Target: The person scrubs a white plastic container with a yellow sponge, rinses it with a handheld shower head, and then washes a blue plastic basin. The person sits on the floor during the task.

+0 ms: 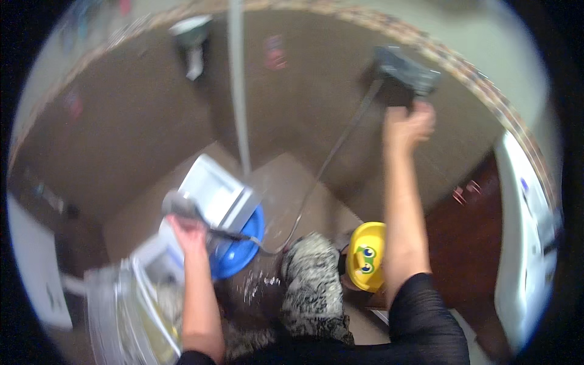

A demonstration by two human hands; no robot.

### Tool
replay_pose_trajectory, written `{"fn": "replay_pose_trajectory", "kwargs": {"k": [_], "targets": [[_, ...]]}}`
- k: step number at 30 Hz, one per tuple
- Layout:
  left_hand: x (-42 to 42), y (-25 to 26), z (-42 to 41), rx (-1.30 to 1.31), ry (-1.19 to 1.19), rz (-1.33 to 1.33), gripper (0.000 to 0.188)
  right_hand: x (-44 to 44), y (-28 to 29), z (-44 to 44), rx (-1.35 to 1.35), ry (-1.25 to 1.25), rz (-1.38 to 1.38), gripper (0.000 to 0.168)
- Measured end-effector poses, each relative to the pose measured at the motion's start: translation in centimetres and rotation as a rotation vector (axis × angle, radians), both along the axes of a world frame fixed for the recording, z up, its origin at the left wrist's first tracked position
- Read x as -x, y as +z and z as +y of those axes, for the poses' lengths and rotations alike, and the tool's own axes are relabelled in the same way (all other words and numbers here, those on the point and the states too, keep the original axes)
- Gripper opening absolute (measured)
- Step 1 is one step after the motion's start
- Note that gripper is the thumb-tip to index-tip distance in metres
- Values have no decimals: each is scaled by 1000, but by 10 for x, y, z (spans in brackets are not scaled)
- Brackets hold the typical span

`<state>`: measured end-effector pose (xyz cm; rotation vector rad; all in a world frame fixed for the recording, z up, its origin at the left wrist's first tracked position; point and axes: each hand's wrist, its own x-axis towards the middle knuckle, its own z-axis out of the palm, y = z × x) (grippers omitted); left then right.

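Observation:
My left hand (pixel 188 232) holds a hand shower (pixel 180 203) by its handle, above a blue plastic basin (pixel 244 255). A white plastic drawer-like bin (pixel 216 189) rests tilted in the basin. The thin metal hose (pixel 337 141) loops from the shower handle up to a wall-mounted shower mixer (pixel 406 70). My right hand (pixel 409 125) is raised to the mixer, its fingers curled at the lower right end; motion blur hides the exact grip. A second white plastic bin (pixel 162 251) lies left of the basin, partly behind my left forearm.
A yellow plastic item with cartoon eyes (pixel 367 258) stands by my right elbow. Lower left is a clear plastic container (pixel 123 315) with a white handle. A pale vertical pipe (pixel 238 91) rises ahead. A white washbasin (pixel 520 228) over a dark red cabinet (pixel 465 237) bounds the right.

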<state>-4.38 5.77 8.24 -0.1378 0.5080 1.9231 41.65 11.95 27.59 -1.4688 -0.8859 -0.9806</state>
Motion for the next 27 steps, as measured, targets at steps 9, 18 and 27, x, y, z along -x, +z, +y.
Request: {"fn": "replay_pose_trajectory", "kwargs": {"k": [9,18,27], "targets": [[53,-33,32,-99,-66,0,50,-132,66,-12,826,252,273,57],[25,-22,78,-257,-248,67,57,255,-156,-30,1024,1448,-166,98],[58,-24,98,-292,-497,-13,49,330,-202,-4,1222,1504,337,31]]}}
